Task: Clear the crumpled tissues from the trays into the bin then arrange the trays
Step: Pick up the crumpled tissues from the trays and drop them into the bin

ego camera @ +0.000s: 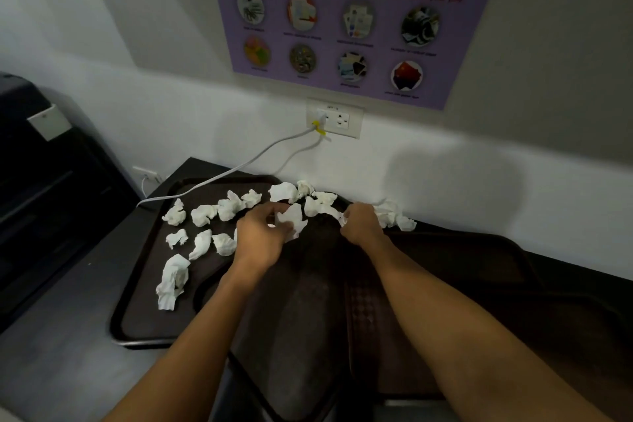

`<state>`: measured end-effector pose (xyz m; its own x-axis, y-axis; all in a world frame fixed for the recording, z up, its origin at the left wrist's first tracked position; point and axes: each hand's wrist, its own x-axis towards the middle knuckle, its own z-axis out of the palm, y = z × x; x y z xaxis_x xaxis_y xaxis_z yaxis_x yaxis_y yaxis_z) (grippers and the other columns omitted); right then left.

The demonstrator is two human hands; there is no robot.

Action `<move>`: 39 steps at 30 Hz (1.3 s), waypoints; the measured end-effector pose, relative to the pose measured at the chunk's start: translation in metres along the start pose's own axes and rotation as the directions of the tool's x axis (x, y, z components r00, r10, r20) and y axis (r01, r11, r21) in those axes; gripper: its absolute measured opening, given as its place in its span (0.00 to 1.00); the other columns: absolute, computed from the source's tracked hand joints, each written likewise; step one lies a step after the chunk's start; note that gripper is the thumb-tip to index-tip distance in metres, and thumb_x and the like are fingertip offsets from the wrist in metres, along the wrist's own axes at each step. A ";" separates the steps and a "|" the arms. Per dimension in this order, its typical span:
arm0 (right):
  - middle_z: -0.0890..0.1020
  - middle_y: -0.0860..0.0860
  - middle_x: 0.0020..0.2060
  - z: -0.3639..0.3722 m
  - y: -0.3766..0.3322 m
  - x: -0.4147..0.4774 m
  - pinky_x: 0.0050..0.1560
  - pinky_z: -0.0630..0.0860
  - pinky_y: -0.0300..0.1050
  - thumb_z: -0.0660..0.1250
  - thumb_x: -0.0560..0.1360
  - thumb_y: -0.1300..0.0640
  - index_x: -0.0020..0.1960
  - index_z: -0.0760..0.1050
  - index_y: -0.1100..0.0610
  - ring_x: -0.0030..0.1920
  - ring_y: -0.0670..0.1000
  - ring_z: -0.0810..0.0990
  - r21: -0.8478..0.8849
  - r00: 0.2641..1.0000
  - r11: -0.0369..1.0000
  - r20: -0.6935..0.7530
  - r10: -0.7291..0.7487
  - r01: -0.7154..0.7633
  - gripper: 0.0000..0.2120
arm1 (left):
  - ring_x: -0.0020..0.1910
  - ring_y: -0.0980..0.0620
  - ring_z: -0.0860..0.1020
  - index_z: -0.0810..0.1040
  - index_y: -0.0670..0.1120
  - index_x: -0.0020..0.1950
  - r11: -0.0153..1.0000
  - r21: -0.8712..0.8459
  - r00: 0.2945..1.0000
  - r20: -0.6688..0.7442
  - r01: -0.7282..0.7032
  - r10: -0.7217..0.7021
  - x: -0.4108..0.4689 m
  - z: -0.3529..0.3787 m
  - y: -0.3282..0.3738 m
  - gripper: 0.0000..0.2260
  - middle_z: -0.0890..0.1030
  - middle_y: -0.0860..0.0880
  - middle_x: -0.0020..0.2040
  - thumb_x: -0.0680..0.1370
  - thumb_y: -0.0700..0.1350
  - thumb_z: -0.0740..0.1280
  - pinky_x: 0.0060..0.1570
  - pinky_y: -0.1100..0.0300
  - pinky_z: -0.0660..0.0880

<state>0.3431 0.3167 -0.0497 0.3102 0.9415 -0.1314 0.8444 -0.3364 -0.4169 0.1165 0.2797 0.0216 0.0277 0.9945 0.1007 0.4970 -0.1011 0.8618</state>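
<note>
Head view: left hand [262, 236] curls fingers [274, 212] round crumpled tissue [294, 221]; tissue sits just beyond fingertips, partly under thumb, over far part of left tray [137, 312]. Right hand [361, 226] pinches end of second tissue [322, 208], fingers closed tight on it. Loose tissues [202, 214] lie spread on left tray. Small heap [394, 216] lies just beside right hand, near wall. Overlapping trays rest on dark worktop [58, 336]. White cable [226, 173] crosses tray's far corner.

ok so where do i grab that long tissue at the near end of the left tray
Probably pinch the long tissue at its bulky middle, coming straight down from above: it lies flat on the left tray, apart from the other wads, so nothing blocks it.
</note>
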 end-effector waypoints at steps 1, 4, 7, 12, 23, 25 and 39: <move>0.84 0.57 0.54 0.000 -0.001 -0.001 0.56 0.80 0.48 0.72 0.76 0.52 0.58 0.82 0.60 0.55 0.57 0.84 0.012 1.000 1.000 -0.013 0.014 -0.014 0.15 | 0.40 0.62 0.78 0.83 0.53 0.51 1.000 -0.006 1.000 0.003 0.011 -0.011 -0.001 0.000 0.000 0.12 0.80 0.57 0.40 0.71 0.40 0.76 0.39 0.73 0.69; 0.85 0.57 0.53 0.000 -0.002 -0.001 0.56 0.80 0.47 0.72 0.77 0.52 0.57 0.82 0.60 0.55 0.57 0.84 0.095 0.998 0.994 -0.041 0.052 -0.048 0.14 | 0.42 0.65 0.79 0.84 0.52 0.52 1.000 0.009 1.000 0.012 0.018 -0.019 -0.004 -0.002 0.000 0.12 0.82 0.58 0.43 0.72 0.40 0.76 0.38 0.78 0.68; 0.85 0.60 0.51 -0.005 -0.003 -0.009 0.56 0.80 0.48 0.70 0.78 0.56 0.56 0.83 0.64 0.54 0.59 0.84 0.225 0.989 0.972 -0.110 0.099 -0.073 0.12 | 0.42 0.66 0.78 0.84 0.51 0.52 0.999 -0.001 0.999 0.017 0.039 -0.039 -0.003 -0.004 0.001 0.11 0.81 0.59 0.43 0.72 0.39 0.76 0.38 0.79 0.68; 0.85 0.58 0.52 -0.013 -0.002 -0.023 0.54 0.77 0.42 0.68 0.73 0.70 0.56 0.82 0.65 0.54 0.56 0.83 0.423 0.962 0.906 -0.232 0.142 -0.031 0.13 | 0.42 0.64 0.79 0.84 0.51 0.53 0.999 0.000 0.999 0.019 0.041 -0.041 -0.001 -0.003 0.003 0.12 0.81 0.59 0.43 0.72 0.40 0.75 0.40 0.74 0.70; 0.85 0.52 0.54 -0.041 -0.024 -0.068 0.46 0.69 0.20 0.72 0.75 0.62 0.61 0.82 0.60 0.52 0.45 0.82 0.658 0.937 0.744 -0.322 0.139 0.116 0.14 | 0.40 0.59 0.81 0.84 0.52 0.56 0.999 0.019 0.998 0.036 0.045 -0.046 -0.010 -0.014 0.014 0.13 0.83 0.53 0.41 0.73 0.42 0.76 0.43 0.65 0.78; 0.85 0.50 0.54 -0.044 -0.031 -0.081 0.47 0.71 0.21 0.73 0.75 0.62 0.60 0.83 0.59 0.52 0.44 0.81 0.679 0.942 0.723 -0.310 0.129 0.124 0.14 | 0.38 0.57 0.80 0.84 0.52 0.57 0.999 0.024 0.998 0.041 0.037 -0.038 -0.014 -0.023 0.015 0.13 0.83 0.52 0.41 0.74 0.42 0.76 0.38 0.72 0.72; 0.85 0.42 0.48 -0.005 -0.131 -0.184 0.57 0.80 0.39 0.75 0.74 0.62 0.52 0.83 0.48 0.50 0.40 0.84 0.806 0.979 0.577 -0.197 0.052 0.132 0.11 | 0.44 0.58 0.83 0.85 0.51 0.57 0.997 -0.054 0.998 0.033 0.057 -0.055 -0.065 -0.131 -0.024 0.12 0.85 0.55 0.45 0.74 0.44 0.77 0.50 0.61 0.80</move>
<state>0.1775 0.1879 0.0339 0.4338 0.9006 0.0272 0.1761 -0.0552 -0.9828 -0.0111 0.2136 0.0599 0.0287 0.9989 0.0367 0.4504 -0.0457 0.8917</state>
